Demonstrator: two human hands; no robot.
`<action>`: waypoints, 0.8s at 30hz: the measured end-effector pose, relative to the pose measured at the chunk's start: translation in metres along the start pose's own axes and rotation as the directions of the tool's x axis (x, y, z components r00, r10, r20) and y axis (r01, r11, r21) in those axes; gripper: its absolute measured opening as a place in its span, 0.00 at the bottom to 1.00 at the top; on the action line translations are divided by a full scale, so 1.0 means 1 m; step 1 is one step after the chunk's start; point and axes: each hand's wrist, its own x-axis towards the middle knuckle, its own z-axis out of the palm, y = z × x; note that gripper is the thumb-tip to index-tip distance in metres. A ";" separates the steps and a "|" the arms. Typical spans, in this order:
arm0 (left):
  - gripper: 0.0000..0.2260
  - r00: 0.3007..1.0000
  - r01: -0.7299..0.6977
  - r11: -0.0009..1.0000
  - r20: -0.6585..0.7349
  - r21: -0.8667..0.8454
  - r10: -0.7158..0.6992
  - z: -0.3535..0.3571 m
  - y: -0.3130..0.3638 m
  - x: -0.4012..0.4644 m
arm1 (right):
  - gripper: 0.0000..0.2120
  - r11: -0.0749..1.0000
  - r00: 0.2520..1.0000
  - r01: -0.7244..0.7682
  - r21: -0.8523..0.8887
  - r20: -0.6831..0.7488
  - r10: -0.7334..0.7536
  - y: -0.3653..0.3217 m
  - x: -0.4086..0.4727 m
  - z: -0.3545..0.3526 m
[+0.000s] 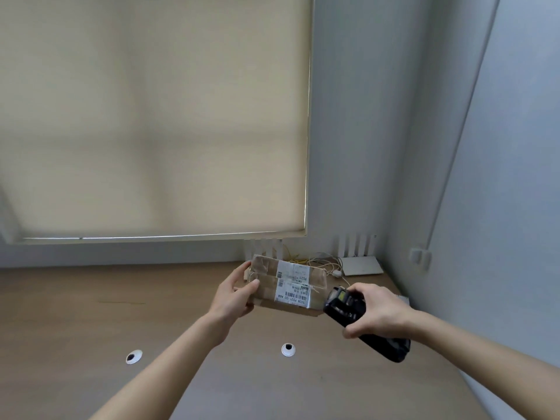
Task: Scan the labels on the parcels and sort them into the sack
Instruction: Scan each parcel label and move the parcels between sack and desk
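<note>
The left hand [235,294] grips a brown cardboard parcel [288,284] by its left end, thumb curled over the top face and fingers wrapped behind and under the edge. The parcel is held up above the surface [91,322], tilted so that its top face turns toward the camera. A white label [293,287] with barcodes and printed text sits on the right half of that face, and strips of brown tape cross the left half.

The right hand [377,310] is curled round a black handheld scanner [360,322], with the thumb on its upper side and the fingers underneath. The scanner's head lies just beside the parcel's lower right corner, aimed toward the label; whether it touches the cardboard cannot be told. Its handle juts out behind the hand toward the lower right.

Both forearms reach in from the bottom of the view. Beneath them the brown surface has two round white cable holes [134,356], one under each arm. Behind the parcel, at the back of the surface near the corner of the walls, lie a tangle of cables [321,262] and a white router [362,265] with upright antennas. A beige roller blind [151,116] hangs over the window above.
</note>
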 end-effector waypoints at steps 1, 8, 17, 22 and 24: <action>0.20 1.000 -0.004 1.000 -0.006 -0.004 0.004 -0.003 0.004 -0.002 | 0.31 1.000 1.000 0.008 0.018 -0.002 -0.008 -0.002 0.000 -0.002; 0.28 0.998 0.020 0.999 0.062 -0.049 -0.017 -0.010 0.015 -0.022 | 0.29 0.945 0.999 0.022 0.327 -0.030 -0.014 -0.024 0.013 0.000; 0.22 1.000 0.012 1.000 0.023 -0.004 -0.012 -0.015 0.015 -0.037 | 0.32 0.934 0.998 0.044 0.354 -0.048 -0.029 -0.030 0.025 0.002; 0.26 0.997 -0.006 0.999 0.072 0.039 0.003 -0.018 0.007 -0.043 | 0.33 0.969 0.998 0.065 0.237 -0.037 -0.058 -0.037 0.030 0.003; 0.23 0.999 -0.022 0.999 0.047 0.034 0.020 -0.019 0.006 -0.044 | 0.32 0.982 0.997 0.079 0.171 -0.033 -0.075 -0.042 0.031 0.002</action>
